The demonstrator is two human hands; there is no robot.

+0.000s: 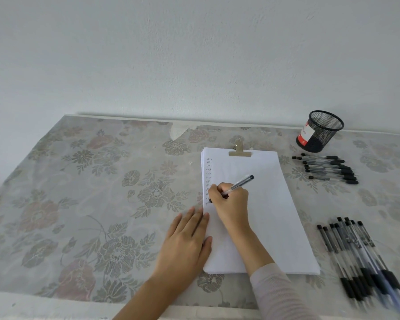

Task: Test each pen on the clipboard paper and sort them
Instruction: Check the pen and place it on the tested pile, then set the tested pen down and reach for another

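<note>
White clipboard paper [263, 204] lies right of centre, held by a brass clip [240, 150]. A column of small scribbles runs down its left margin. My right hand [231, 202] grips a clear black-tipped pen [240, 184] with its tip on the paper just below the scribbles. My left hand [187, 241] lies flat, fingers spread, on the paper's left edge. Several pens [326, 168] lie in a neat row right of the clip. A bigger pile of pens [358, 257] sits near the front right.
A black mesh pen cup [319, 131] with a red and white label stands at the back right by the wall. A floral cloth [90, 192] covers the table. The table's front edge runs just below my forearms.
</note>
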